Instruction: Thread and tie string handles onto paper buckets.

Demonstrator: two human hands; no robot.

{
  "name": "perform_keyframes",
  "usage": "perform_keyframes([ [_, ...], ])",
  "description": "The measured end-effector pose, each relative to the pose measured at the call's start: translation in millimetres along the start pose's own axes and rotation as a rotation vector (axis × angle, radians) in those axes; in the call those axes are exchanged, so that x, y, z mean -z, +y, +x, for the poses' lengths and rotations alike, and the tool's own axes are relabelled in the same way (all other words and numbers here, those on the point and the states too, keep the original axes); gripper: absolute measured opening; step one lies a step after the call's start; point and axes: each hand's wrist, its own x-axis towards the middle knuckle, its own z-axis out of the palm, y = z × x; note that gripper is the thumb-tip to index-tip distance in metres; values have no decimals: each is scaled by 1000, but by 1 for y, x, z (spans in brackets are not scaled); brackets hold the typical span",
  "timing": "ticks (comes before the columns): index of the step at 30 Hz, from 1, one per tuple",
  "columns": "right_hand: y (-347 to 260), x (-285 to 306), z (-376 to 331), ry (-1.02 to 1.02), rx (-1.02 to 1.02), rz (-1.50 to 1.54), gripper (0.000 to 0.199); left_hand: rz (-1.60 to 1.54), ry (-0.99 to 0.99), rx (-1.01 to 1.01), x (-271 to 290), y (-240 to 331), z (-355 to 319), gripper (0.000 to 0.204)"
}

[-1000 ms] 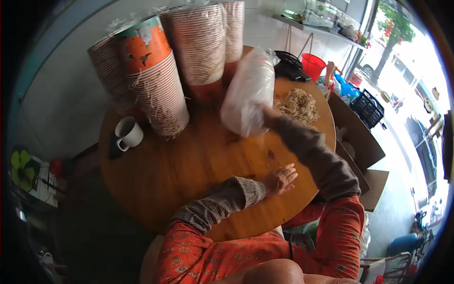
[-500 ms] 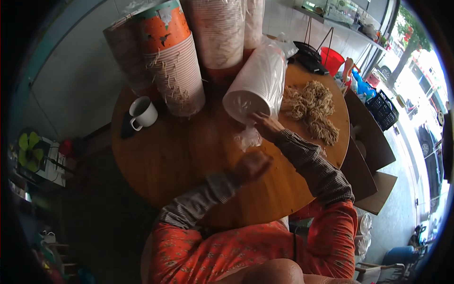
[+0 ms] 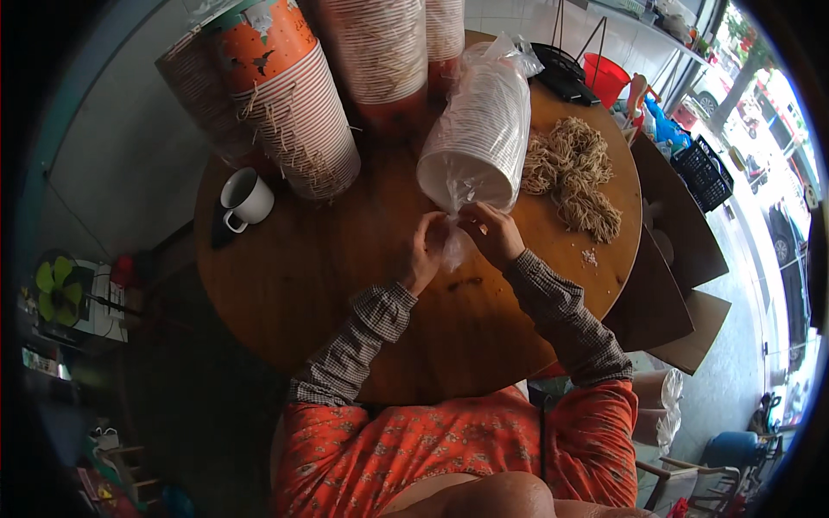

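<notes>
A stack of white paper tubs (image 3: 485, 168) lies on its side on the round wooden table, its open end toward me. Around it is a clear plastic bag (image 3: 503, 65), whose near end is gathered into a twisted neck (image 3: 454, 221) below the rim of the tubs. My left hand (image 3: 426, 248) pinches this neck from the left, fingers closed. From the right, my right hand (image 3: 492, 233) also pinches it, close to the left hand's fingertips. A loose tail of plastic hangs below the fingers. The fingertips partly hide the neck itself.
Tall stacks of tubs (image 3: 306, 129) stand at the far left and back of the table (image 3: 345, 302). A white mug (image 3: 248, 197) is at the left. Tan strings (image 3: 577, 173) lie in a heap on the right. Beyond are a red bucket (image 3: 606, 76) and cardboard (image 3: 673, 224).
My left hand has moved up from nearer the table's front edge to the bag's neck. The loose plastic is now gathered between both hands. The bagged stack has turned more toward me.
</notes>
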Motion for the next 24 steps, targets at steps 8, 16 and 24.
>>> perform_keyframes([
  [8,11,8,-10,-58,220,-304,32,-186,-99,476,9,7,-8,20],
  [16,54,30,0,41,-23,-182,26,-512,-512,358,24,45,-33,20],
  [24,-8,31,11,77,193,-339,25,109,-584,157,63,65,-52,20],
])
